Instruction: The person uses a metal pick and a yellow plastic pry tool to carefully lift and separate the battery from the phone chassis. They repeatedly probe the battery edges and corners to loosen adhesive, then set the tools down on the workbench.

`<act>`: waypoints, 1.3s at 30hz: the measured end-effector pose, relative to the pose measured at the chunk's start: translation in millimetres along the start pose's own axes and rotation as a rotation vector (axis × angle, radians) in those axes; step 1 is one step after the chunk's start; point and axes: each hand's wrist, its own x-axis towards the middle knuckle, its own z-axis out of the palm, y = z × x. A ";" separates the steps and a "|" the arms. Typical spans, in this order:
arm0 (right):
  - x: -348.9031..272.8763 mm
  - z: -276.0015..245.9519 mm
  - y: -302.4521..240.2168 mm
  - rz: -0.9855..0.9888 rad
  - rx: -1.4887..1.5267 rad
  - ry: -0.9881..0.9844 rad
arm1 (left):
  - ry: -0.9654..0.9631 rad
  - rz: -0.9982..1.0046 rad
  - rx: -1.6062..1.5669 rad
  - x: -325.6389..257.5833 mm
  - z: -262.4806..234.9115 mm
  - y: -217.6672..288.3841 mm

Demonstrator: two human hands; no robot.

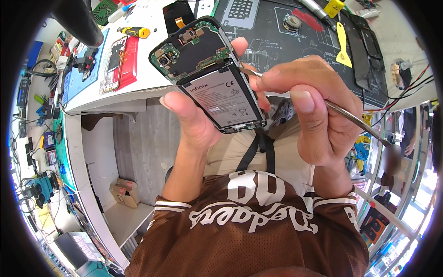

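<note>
An opened smartphone [189, 59] lies tilted in my left hand [197, 122], above my lap at the bench edge. Its back is off, baring a green circuit board, a camera module and a silver-grey battery [219, 98]. My left thumb rests along one side while the fingers wrap behind and round the other. Between the thumb and fingers of my right hand [323, 104] is a thin metal pry tool [348, 116]. The tip of that tool meets the phone's right edge, beside the battery's upper corner. Whether it is under the edge I cannot tell.
On the bench are a black work mat [270, 44], a yellow-handled screwdriver [134, 32], a yellow scraper [342, 46], a wire spool [292, 23] and another phone frame [112, 64]. A dark equipment arm [78, 21] overhangs the left. A cardboard box [124, 193] sits on a low shelf.
</note>
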 end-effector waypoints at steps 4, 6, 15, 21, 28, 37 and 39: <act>-0.5 -0.7 -2.3 -0.006 -0.018 -0.006 | -0.084 0.065 -0.344 2.8 7.4 -11.5; -1.2 -1.5 -1.4 -0.038 -0.058 -0.006 | -0.155 0.082 -0.325 4.7 7.2 -11.4; -12.2 1.5 -17.7 -0.122 -0.294 0.097 | -0.031 0.179 0.066 0.5 12.1 -17.5; -20.0 -36.9 -26.6 0.195 -0.300 0.314 | -0.130 0.100 -0.132 4.6 -14.2 -14.9; -14.0 -34.4 33.2 0.829 -0.502 -0.004 | -0.353 0.140 -0.215 -7.3 -14.5 -9.6; -21.0 -14.1 109.9 0.393 -0.745 -0.110 | -0.232 0.090 -0.191 -11.6 -3.3 0.0; -21.9 -14.2 113.5 0.285 -0.767 -0.041 | -0.090 0.112 -0.198 -13.8 0.1 -2.9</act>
